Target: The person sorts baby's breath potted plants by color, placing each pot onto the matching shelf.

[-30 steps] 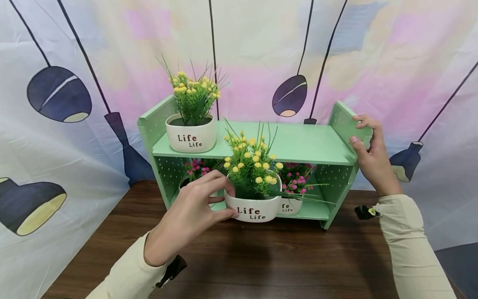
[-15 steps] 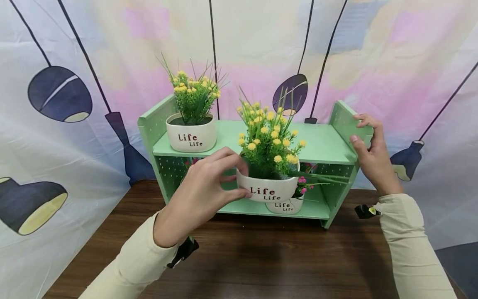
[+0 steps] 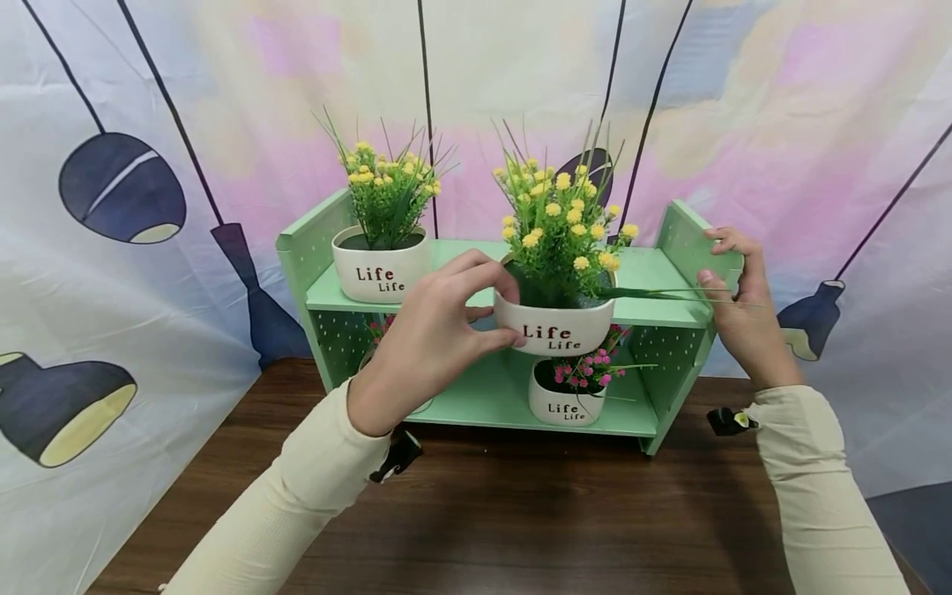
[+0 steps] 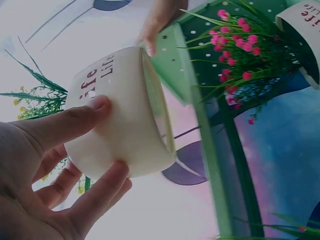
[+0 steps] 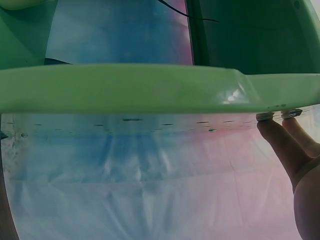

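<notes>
My left hand [image 3: 439, 330] pinches the left end of a white oval flower pot [image 3: 554, 330] lettered "Life", filled with yellow flowers. This pot is in front of the upper shelf board, near its height. In the left wrist view, the thumb presses the lettered wall of the same flower pot [image 4: 120, 125], with fingers beneath. On the right, my right hand [image 3: 747, 314] grips the side panel [image 3: 699, 248] of the green two-tier shelf [image 3: 640, 285]. In the right wrist view, fingertips [image 5: 270, 127] touch the panel's outer face.
Another pot of yellow flowers [image 3: 383, 268] stands at the upper tier's left. Below, a pot of pink flowers [image 3: 567, 405] stands right of the middle; a second one [image 3: 379, 326] is mostly hidden behind my left hand. The shelf stands on a dark wooden table [image 3: 521, 512] before a patterned curtain [image 3: 506, 66].
My left hand has raised the yellow flower pot from the lower tier's height, moving it up and to the right. The right hand stays on the side panel.
</notes>
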`<state>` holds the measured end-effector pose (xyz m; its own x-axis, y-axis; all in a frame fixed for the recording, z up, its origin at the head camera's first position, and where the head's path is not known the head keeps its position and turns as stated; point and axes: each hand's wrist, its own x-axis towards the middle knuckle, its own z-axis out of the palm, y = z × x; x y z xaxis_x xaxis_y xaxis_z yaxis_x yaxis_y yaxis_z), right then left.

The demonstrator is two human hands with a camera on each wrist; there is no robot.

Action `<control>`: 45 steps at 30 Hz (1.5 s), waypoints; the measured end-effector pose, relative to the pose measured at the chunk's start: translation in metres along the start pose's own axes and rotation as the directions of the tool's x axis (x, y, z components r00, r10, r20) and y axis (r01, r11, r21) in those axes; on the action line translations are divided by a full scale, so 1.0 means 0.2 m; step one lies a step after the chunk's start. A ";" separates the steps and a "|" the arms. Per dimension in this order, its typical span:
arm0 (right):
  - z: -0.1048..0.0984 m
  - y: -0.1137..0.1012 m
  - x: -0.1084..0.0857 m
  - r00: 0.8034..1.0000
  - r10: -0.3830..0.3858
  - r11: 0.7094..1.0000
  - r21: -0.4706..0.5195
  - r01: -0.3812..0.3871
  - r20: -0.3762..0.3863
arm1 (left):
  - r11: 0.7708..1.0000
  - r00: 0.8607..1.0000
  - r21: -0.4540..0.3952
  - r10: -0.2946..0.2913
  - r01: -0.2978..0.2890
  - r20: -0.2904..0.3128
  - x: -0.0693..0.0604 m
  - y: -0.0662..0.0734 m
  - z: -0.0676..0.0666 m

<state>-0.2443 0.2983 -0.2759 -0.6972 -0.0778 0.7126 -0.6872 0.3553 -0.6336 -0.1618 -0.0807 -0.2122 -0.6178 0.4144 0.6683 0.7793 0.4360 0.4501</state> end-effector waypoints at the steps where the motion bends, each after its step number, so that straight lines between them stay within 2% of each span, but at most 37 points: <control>1: 0.00 0.00 0.00 1.000 0.000 1.000 -0.003 0.000 0.000 | 1.000 1.000 0.002 0.004 -0.004 -0.005 0.01 -0.01 0.01; 4: 0.00 0.00 0.00 1.000 0.004 1.000 -0.028 -0.004 0.002 | 1.000 1.000 0.027 0.007 -0.007 -0.015 0.05 -0.04 0.04; 11: 0.00 0.00 0.00 1.000 0.004 1.000 -0.014 -0.004 0.000 | 0.998 0.999 0.060 0.001 0.001 -0.036 0.14 -0.10 0.11; 15: 0.00 0.01 0.01 1.000 -0.012 1.000 -0.022 0.011 -0.006 | 0.999 1.000 0.047 -0.003 0.004 -0.027 0.19 -0.12 0.14; 21: 0.00 0.01 0.02 1.000 -0.031 0.999 -0.023 0.031 -0.007 | 0.999 0.998 0.010 -0.052 0.053 -0.028 0.25 -0.17 0.19; 26: -0.01 0.01 0.01 1.000 -0.024 0.999 -0.032 0.024 -0.019 | 0.999 0.999 -0.014 -0.043 0.043 -0.017 0.29 -0.20 0.24; 30: 0.00 0.02 0.01 0.999 -0.033 0.999 -0.010 0.033 -0.017 | 0.998 0.999 -0.028 -0.048 0.048 -0.013 0.30 -0.22 0.27; 36: 0.01 0.03 0.01 0.999 -0.032 0.999 0.001 0.032 -0.017 | 0.995 0.997 -0.073 -0.074 0.073 -0.013 0.28 -0.25 0.28; 41: 0.01 0.02 0.01 0.999 -0.028 1.000 0.003 0.028 -0.022 | 0.994 0.999 -0.097 -0.051 0.053 0.017 0.28 -0.28 0.29; 45: 0.00 0.01 0.00 0.999 -0.018 1.000 0.018 0.018 -0.027 | 0.986 0.999 -0.161 -0.035 0.041 0.039 0.29 -0.30 0.31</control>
<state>-0.2470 0.2985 -0.2773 -0.6793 -0.0594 0.7315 -0.7034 0.3370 -0.6258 -0.2504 -0.0339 -0.2373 -0.6486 0.4294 0.6284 0.7599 0.3182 0.5668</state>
